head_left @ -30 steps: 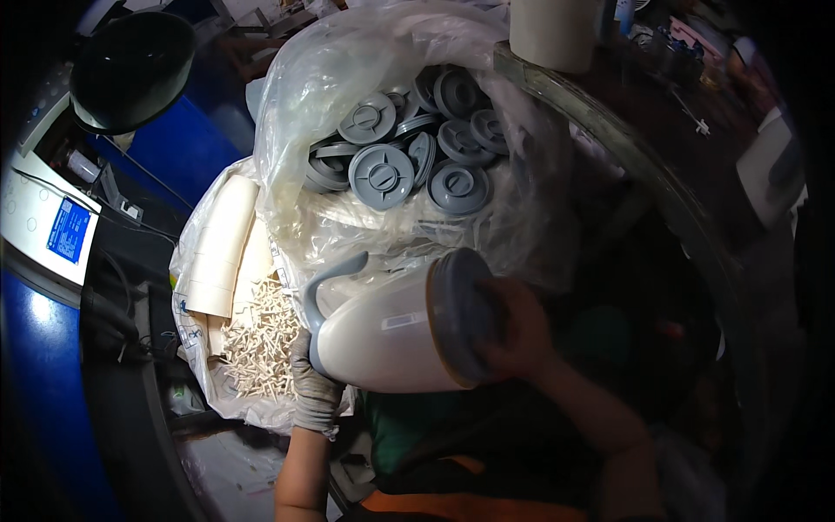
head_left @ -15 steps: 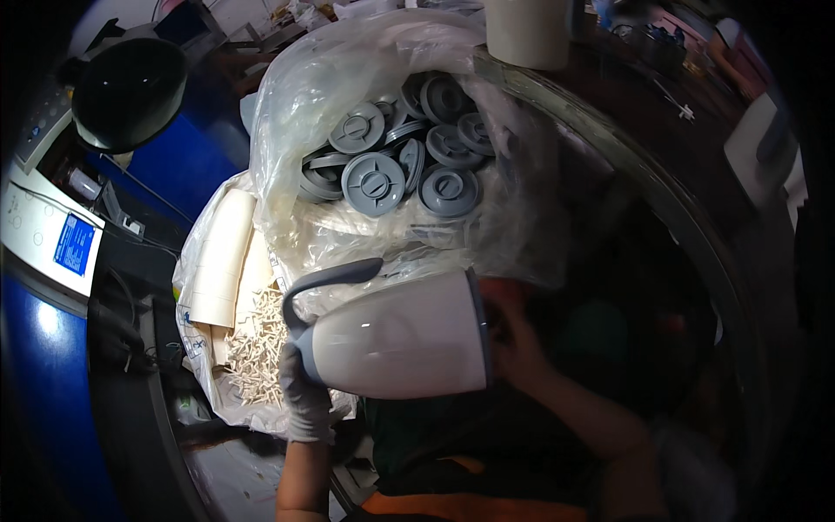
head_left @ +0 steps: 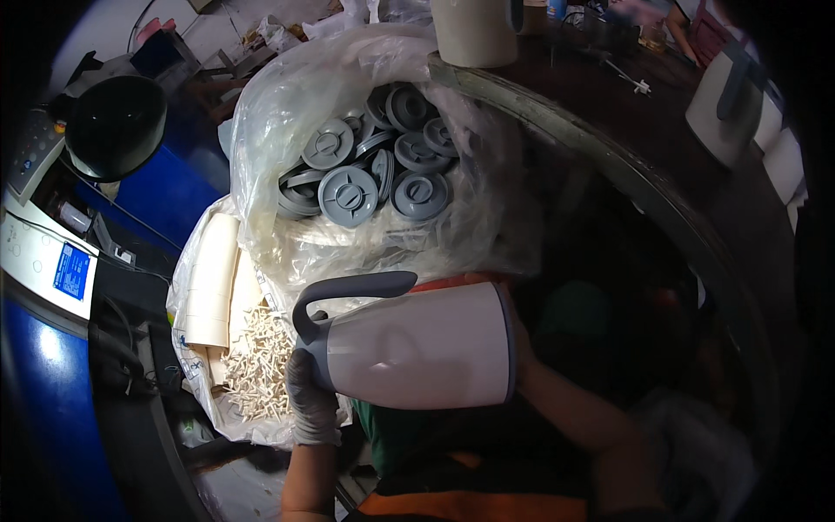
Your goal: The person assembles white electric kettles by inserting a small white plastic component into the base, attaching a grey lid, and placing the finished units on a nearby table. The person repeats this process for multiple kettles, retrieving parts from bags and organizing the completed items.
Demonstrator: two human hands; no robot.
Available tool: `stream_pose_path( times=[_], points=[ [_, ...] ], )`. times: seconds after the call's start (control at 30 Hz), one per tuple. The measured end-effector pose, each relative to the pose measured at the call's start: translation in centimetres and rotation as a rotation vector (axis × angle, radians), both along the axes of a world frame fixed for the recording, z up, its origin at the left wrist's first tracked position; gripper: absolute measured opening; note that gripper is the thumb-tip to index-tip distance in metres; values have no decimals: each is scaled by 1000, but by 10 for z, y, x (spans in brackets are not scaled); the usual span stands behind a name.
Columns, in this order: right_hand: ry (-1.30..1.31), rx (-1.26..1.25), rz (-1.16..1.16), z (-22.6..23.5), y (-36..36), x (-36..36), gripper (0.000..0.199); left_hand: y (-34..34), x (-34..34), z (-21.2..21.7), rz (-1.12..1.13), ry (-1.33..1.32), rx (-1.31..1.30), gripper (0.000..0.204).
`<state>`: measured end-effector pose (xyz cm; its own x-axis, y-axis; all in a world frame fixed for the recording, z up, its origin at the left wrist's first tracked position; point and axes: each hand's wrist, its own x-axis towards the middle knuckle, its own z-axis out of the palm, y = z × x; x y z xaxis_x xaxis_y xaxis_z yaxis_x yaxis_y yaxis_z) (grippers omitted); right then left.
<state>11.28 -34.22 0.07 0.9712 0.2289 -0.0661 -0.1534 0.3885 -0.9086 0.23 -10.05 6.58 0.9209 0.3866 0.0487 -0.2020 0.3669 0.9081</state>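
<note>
A white vacuum jug (head_left: 417,352) lies sideways in the air before me, its grey handle (head_left: 361,285) on the upper side and its base to the right. My left hand (head_left: 310,391), in a pale glove with grey fingers, is closed round the grey collar at the neck end. Beside the base, my bare right hand (head_left: 520,335) reaches behind the jug, so its fingers are hidden. Something red (head_left: 444,281) shows along the jug's upper edge near that hand; I cannot make out its kind.
A clear plastic bag (head_left: 261,148) of grey round lids (head_left: 348,197) stands beyond the jug. Left of it, another bag holds small cream pieces (head_left: 257,370) and a cream roll (head_left: 210,283). A dark curved table (head_left: 609,130) bears more jugs (head_left: 474,35); a black lamp (head_left: 116,126) hangs far left.
The jug has shifted slightly right and down, with my left hand on its neck. My right hand has gone further behind the jug; the red thing now shows above its upper edge.
</note>
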Motion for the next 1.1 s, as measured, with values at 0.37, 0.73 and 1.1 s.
stream_pose_path(
  times=[0.37, 0.73, 1.1],
  points=[
    [-14, -300, 691, 152, -47, -62, 25, -15, 30, 41, -434, -108, 333, 45],
    [-1065, -371, -684, 239, -178, -6, 27, -42, 43, 13, -385, 126, 403, 25],
    [-177, -1670, -956, 199, -316, 83, 48, -52, 50, -20, -536, 247, 461, 29]
  ],
)
